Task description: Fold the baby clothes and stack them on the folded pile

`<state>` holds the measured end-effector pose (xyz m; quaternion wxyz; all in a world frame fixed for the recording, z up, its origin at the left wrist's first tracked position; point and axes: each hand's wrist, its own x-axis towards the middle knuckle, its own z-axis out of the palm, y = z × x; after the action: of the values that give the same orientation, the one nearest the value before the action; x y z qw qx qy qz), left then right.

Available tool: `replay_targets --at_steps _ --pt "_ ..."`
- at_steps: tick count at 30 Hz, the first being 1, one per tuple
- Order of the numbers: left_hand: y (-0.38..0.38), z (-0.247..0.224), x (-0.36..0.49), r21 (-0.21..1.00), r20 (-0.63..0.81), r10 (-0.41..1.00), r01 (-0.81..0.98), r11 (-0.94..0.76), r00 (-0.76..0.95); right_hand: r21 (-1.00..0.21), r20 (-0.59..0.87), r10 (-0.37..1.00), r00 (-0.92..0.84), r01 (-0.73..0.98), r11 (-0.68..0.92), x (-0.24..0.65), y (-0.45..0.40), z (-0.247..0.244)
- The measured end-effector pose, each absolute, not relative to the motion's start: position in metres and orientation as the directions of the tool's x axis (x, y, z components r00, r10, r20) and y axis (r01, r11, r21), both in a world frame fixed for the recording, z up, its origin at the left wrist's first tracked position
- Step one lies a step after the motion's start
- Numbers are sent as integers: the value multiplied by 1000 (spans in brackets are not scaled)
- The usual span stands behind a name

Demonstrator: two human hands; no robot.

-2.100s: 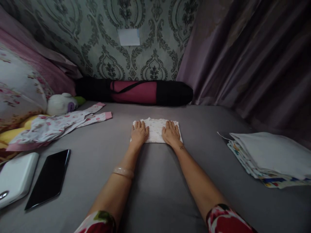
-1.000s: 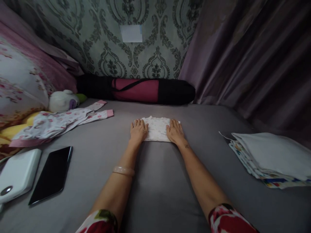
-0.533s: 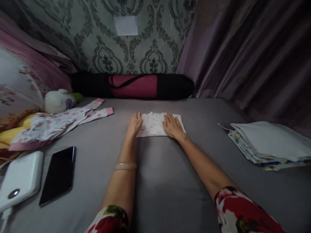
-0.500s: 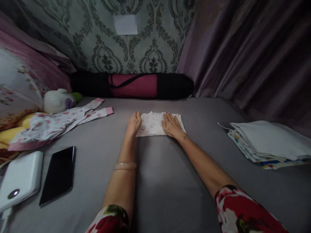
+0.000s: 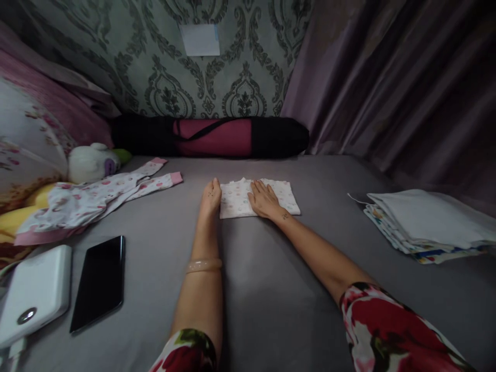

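A small white garment (image 5: 235, 200) with a faint pastel print lies folded into a flat rectangle on the grey bed sheet (image 5: 263, 289). My right hand (image 5: 264, 199) rests palm down on its middle, fingers spread. At the garment's left edge stands my left hand (image 5: 211, 197), turned on its side with the fingers stretched out and the thumb upward. It is right beside the cloth, and whether it touches the edge is hard to tell. Neither hand grips anything.
Printed child's pants (image 5: 96, 199) with pink cuffs lie at left, near a plush toy (image 5: 91, 163). Closer stand a black phone (image 5: 99, 281) and a white power bank (image 5: 42, 289). Folded cloths (image 5: 430, 219) are stacked at right. A long black-and-red bag (image 5: 213, 137) lies along the wall.
My right hand has slid left across the garment, uncovering more of its right side. My left hand has shifted slightly left, away from the cloth.
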<state>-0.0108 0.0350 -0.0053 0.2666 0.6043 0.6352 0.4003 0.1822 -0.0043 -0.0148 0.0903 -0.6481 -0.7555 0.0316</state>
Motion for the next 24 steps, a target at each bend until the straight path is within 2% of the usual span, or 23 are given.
replay_targets --at_steps 14,19,24 --pt "39 -7 -14 827 158 979 559 -59 -131 -175 83 976 -199 962 211 161 6 -19" --pt "41 -10 -15 832 137 979 554 -30 -154 -170 134 963 -233 952 254 151 9 -20" --pt "40 -8 -15 832 104 981 555 6 -166 -196 105 962 -251 944 267 142 10 -20"
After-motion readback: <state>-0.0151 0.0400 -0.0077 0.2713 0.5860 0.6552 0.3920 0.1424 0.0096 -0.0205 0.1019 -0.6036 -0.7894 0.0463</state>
